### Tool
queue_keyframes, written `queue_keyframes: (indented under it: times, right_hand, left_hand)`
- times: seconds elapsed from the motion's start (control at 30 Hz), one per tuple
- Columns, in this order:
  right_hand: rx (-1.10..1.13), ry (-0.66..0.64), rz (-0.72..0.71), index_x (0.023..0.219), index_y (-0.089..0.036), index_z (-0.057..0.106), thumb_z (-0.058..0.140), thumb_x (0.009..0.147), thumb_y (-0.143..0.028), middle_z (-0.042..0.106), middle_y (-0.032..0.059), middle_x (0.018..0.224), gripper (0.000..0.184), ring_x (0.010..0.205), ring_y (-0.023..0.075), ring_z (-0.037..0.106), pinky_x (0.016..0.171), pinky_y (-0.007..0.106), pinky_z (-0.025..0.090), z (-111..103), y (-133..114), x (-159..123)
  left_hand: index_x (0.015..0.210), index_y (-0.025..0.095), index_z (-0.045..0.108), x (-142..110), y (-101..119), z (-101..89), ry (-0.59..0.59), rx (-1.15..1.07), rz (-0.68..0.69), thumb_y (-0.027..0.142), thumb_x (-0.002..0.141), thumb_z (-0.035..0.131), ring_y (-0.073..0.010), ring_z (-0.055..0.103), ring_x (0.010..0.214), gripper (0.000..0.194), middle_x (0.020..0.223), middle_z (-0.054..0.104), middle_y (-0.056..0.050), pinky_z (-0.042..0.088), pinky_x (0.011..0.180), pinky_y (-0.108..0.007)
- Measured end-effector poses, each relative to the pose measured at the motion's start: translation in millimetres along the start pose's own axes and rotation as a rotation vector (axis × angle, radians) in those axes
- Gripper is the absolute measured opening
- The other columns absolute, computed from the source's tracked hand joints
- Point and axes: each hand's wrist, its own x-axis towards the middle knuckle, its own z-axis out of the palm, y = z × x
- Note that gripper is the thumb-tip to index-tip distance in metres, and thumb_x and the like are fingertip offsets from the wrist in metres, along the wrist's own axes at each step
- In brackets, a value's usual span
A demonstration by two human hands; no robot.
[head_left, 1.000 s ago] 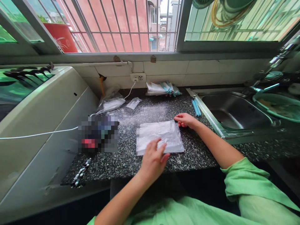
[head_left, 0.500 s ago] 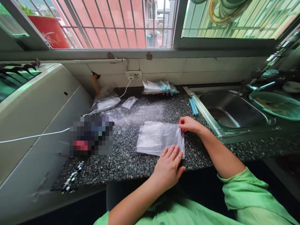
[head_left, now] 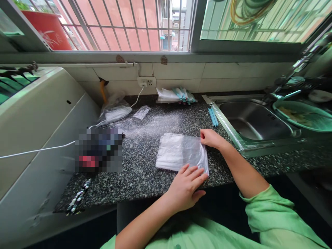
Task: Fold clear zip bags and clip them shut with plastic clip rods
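Note:
A flat, see-through plastic bag (head_left: 178, 152) lies on the speckled counter in front of me, whiter on its left half. My right hand (head_left: 209, 138) has its fingers pinched at the bag's far right corner. Across the near right edge, my left hand (head_left: 188, 186) rests with its fingers stretched out over the plastic. Beyond my right hand, beside the sink, are some slim blue strips (head_left: 213, 117), touched by neither hand.
Against the back wall lies a pile of white packets with blue strips (head_left: 176, 95). White powder (head_left: 155, 126) is spread on the counter. At left are a blurred-out object (head_left: 100, 150), a white cable (head_left: 46, 149) and a beaded strap (head_left: 79, 197). A steel sink (head_left: 254, 119) sits at right.
The plastic bag has slid slightly to the right along the counter. My left hand's fingers have shifted toward its near right corner, and my right hand still pinches the far one.

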Motion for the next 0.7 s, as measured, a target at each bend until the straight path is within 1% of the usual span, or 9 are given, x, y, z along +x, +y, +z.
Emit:
queue_keyframes:
  times: [0.1,0.13,0.17,0.3,0.4,0.47,0.53,0.6,0.7]
  right_hand:
    - [-0.033,0.017,-0.003,0.062,-0.019,0.053,0.052,0.063,-0.006,0.057,-0.001,0.058,0.013,0.055,0.0107,0.049,0.052,0.02,0.032,-0.1,3.2,-11.4]
    - [-0.043,0.028,0.001,0.064,-0.019,0.053,0.051,0.064,-0.006,0.057,-0.0008,0.059,0.013,0.055,0.0109,0.049,0.053,0.02,0.032,0.0,4.0,-15.9]
    - [-0.053,0.039,0.008,0.065,-0.019,0.054,0.05,0.065,-0.006,0.057,-0.0005,0.06,0.013,0.056,0.0113,0.05,0.054,0.02,0.033,0.2,4.8,-20.4]
    - [-0.098,0.074,0.045,0.068,-0.018,0.054,0.048,0.068,-0.006,0.059,0.0026,0.066,0.014,0.06,0.0138,0.052,0.058,0.023,0.035,1.3,7.8,-38.5]
    - [-0.123,0.199,0.021,0.073,-0.018,0.057,0.048,0.073,-0.01,0.059,0.0058,0.074,0.012,0.066,0.0166,0.054,0.061,0.026,0.038,2.9,10.9,-54.6]
    - [-0.089,0.304,-0.1,0.079,-0.017,0.059,0.046,0.077,-0.013,0.059,0.0068,0.08,0.014,0.071,0.0179,0.056,0.066,0.028,0.042,5.6,13.1,-66.9]
    - [-0.037,0.32,-0.279,0.086,-0.018,0.061,0.045,0.079,-0.013,0.061,0.0075,0.087,0.018,0.08,0.0188,0.057,0.073,0.03,0.045,10.3,14.5,-78.6]
    - [-0.029,0.296,-0.412,0.092,-0.019,0.063,0.044,0.08,-0.012,0.061,0.0082,0.094,0.023,0.087,0.0197,0.057,0.078,0.032,0.046,16.6,14.4,-87.6]
    - [-0.084,0.273,-0.48,0.097,-0.02,0.064,0.043,0.08,-0.009,0.062,0.0098,0.101,0.029,0.091,0.0218,0.055,0.08,0.036,0.047,26.7,12.0,-96.4]
  left_hand:
    - [0.117,0.019,0.056,-8.7,-11.8,-11.1,0.221,0.122,-0.124,0.032,0.086,0.047,-0.0242,0.051,0.116,0.035,0.124,0.058,-0.012,0.036,0.102,-0.046]
    - [0.114,0.018,0.058,-12.4,-17.4,-16.3,0.263,0.182,-0.157,0.031,0.085,0.048,-0.0257,0.051,0.115,0.033,0.123,0.058,-0.013,0.037,0.1,-0.047]
    - [0.112,0.018,0.059,-16.0,-23.4,-22.0,0.274,0.233,-0.175,0.031,0.084,0.05,-0.0269,0.051,0.114,0.032,0.123,0.058,-0.013,0.039,0.099,-0.047]
    - [0.109,0.013,0.059,-23.1,-46.9,-44.1,0.123,0.327,-0.095,0.027,0.082,0.054,-0.027,0.052,0.109,0.031,0.12,0.059,-0.014,0.045,0.093,-0.041]
    - [0.107,0.014,0.059,-16.2,-62.3,-54.7,-0.018,0.38,0.044,0.024,0.084,0.051,-0.0241,0.056,0.101,0.026,0.112,0.062,-0.012,0.046,0.087,-0.038]
    - [0.1,0.015,0.06,-8.6,-70.7,-58.0,-0.121,0.423,0.147,0.019,0.086,0.046,-0.0208,0.059,0.089,0.02,0.101,0.065,-0.01,0.047,0.077,-0.034]
    - [0.093,0.015,0.061,-2.4,-75.6,-59.1,-0.182,0.47,0.212,0.016,0.087,0.043,-0.0195,0.059,0.081,0.018,0.095,0.065,-0.01,0.046,0.071,-0.032]
    - [0.087,0.014,0.061,0.1,-75.7,-59.7,-0.195,0.503,0.231,0.014,0.087,0.042,-0.0194,0.058,0.078,0.019,0.092,0.064,-0.01,0.045,0.068,-0.032]
    - [0.08,0.013,0.06,-2.6,-68.4,-61.4,-0.146,0.523,0.179,0.013,0.087,0.041,-0.0206,0.057,0.08,0.02,0.09,0.063,-0.01,0.045,0.069,-0.033]
